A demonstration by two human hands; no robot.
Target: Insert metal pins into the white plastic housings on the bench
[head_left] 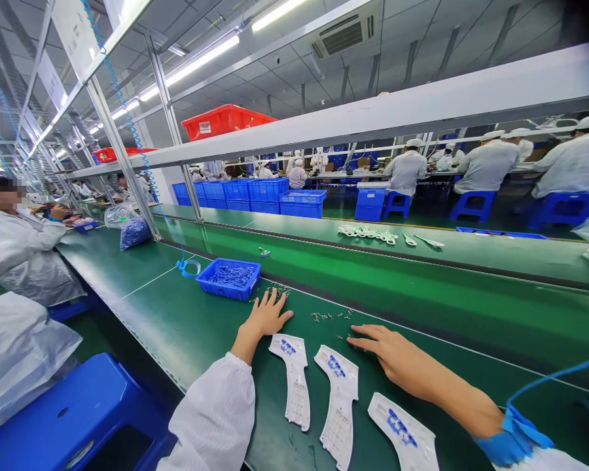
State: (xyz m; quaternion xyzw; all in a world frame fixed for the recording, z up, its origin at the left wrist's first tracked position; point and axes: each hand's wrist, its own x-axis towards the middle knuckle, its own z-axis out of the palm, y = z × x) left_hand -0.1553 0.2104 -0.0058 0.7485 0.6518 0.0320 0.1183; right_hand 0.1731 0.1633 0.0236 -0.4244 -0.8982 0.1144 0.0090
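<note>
My left hand [269, 315] lies with fingers spread on the green table, its fingertips at a scatter of small metal parts [279, 288]. Fingers stretched out, my right hand [385, 350] reaches toward a second loose group of these parts [322, 316]; nothing shows in its grip. Between my forearms lie three white pistol-shaped plastic shells, a left one [297, 386], a middle one [341, 405] and a right one [406, 433], each with blue pieces set in its upper part. A blue tray [229, 293] full of small blue pieces stands just beyond my left hand.
A green conveyor belt [373, 261] runs behind the table, with white-and-green parts [368, 234] on its far side. A blue wrist strap [189, 267] and a bag of blue pieces [134, 233] lie left. A co-worker [14, 242] sits at the left; a blue stool [73, 418] stands nearer.
</note>
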